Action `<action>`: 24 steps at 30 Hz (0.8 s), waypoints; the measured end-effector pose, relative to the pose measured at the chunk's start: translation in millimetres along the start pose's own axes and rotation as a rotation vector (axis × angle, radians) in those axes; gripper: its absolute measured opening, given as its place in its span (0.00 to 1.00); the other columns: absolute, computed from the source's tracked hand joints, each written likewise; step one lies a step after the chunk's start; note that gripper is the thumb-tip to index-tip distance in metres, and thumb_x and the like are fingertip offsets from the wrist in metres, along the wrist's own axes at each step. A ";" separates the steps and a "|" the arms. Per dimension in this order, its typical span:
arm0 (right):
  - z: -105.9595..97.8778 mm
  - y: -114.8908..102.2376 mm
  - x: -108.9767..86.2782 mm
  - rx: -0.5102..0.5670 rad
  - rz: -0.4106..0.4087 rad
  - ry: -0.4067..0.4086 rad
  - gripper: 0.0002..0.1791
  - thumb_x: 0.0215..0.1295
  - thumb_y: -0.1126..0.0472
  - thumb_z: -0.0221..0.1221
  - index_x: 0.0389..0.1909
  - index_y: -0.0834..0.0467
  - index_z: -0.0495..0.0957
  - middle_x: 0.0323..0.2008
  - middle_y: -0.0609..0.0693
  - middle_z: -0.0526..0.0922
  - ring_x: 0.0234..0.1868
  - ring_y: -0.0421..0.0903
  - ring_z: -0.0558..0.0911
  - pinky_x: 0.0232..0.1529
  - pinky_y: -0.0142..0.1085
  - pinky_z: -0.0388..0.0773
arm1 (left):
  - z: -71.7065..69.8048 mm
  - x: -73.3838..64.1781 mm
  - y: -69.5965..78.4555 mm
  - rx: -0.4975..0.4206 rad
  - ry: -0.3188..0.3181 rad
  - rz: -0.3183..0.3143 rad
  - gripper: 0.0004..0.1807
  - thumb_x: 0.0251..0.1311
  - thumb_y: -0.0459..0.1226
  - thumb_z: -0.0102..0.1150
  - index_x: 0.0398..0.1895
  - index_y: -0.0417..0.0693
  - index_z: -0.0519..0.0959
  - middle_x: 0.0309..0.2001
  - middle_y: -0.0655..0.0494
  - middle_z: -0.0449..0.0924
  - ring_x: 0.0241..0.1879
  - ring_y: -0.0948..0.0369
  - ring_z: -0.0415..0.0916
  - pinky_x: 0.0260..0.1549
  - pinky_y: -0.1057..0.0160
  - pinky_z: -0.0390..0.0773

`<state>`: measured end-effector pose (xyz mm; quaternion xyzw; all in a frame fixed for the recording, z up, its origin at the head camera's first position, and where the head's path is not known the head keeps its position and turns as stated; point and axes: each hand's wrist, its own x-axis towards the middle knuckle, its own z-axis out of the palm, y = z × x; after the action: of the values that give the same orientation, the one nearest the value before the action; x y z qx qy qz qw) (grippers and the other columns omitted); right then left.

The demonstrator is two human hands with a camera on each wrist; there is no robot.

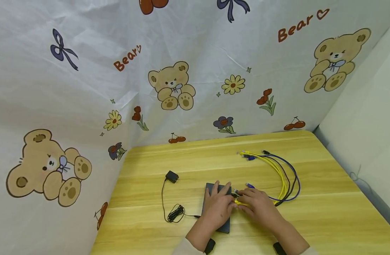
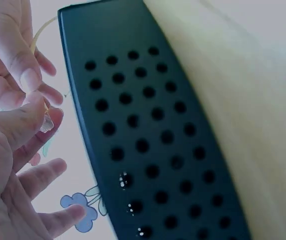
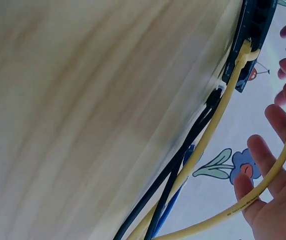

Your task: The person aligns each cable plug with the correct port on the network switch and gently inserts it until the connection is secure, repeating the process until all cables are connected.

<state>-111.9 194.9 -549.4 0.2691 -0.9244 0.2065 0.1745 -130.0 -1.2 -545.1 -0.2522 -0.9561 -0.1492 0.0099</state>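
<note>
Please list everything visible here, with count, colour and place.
Table: 1, yellow wood, centre
Printed cloth: 1, white, behind and left
Wall: 1, white, right
Box with holes: 1, dark, on table
Adapter with cord: 1, black, left of box
Yellow cables: at least 2, right of box
Black cables: count unclear, right of box
Blue cables: at least 1, right of box
Thin cord: 1, pale, right of table
Wrist devices: 2, black, wrists
Sleeves: 2, pale, bottom edge
Left hand: 1, at box
Right hand: 1, beside box

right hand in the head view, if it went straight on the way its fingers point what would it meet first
The right hand would probably meet the left hand first; the dark box lies beyond, though depth is unclear.
</note>
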 end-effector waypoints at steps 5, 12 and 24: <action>-0.9 -2.0 -4.2 0.050 0.027 -0.036 0.12 0.50 0.58 0.75 0.37 0.47 0.88 0.53 0.49 0.85 0.57 0.57 0.81 0.47 0.60 0.78 | 1.6 -5.0 0.3 -0.025 -0.044 0.004 0.07 0.62 0.56 0.61 0.37 0.72 0.85 0.75 0.62 0.61 0.75 0.42 0.53 0.60 0.27 0.61; 2.7 0.3 -10.3 0.039 0.044 -0.025 0.11 0.47 0.59 0.77 0.32 0.47 0.87 0.55 0.50 0.84 0.64 0.65 0.74 0.51 0.67 0.73 | 5.3 -10.0 -0.2 -0.063 -0.159 -0.174 0.40 0.56 0.64 0.63 0.72 0.70 0.66 0.80 0.50 0.46 0.77 0.36 0.40 0.60 0.23 0.56; 9.3 -5.1 -11.5 0.129 0.103 -0.089 0.12 0.46 0.63 0.77 0.29 0.47 0.85 0.62 0.60 0.77 0.69 0.71 0.63 0.60 0.68 0.65 | 14.6 -12.8 -2.3 -0.025 -0.222 -0.312 0.50 0.53 0.62 0.66 0.79 0.67 0.56 0.80 0.41 0.38 0.74 0.28 0.36 0.46 0.29 0.72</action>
<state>-101.8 191.5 -560.8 0.2406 -0.9286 0.2623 0.1046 -119.2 -5.0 -560.8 -0.1161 -0.9768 -0.1320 -0.1220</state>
